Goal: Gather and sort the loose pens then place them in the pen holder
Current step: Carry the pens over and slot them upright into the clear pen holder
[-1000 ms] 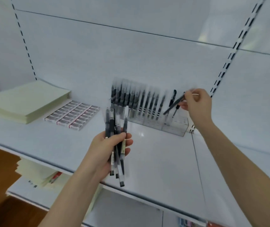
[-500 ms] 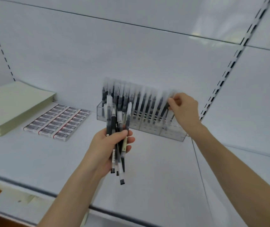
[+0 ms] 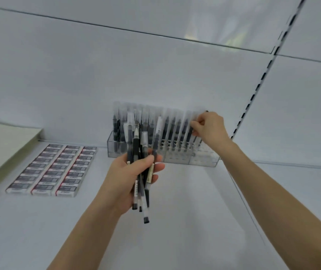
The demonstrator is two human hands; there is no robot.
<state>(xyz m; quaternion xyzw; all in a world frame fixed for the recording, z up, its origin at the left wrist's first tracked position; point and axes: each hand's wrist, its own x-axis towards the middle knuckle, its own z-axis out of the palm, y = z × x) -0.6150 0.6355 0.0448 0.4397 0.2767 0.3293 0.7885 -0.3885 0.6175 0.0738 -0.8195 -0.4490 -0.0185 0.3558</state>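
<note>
While left hand (image 3: 130,178) grips pens (image 3: 136,151), right hand (image 3: 211,128) pinches pen (image 3: 194,138) in holder (image 3: 204,159)

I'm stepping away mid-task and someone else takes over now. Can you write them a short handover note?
Left hand: grips a bundle of pens, held upright in front of the pen holder.
Right hand: its fingers pinch one pen at the holder's right end. I cannot tell whether it is fully seated.
Done: a row of pens stands in the holder.
Left: let go of that pen, then sort the bundle into the holder.
</note>
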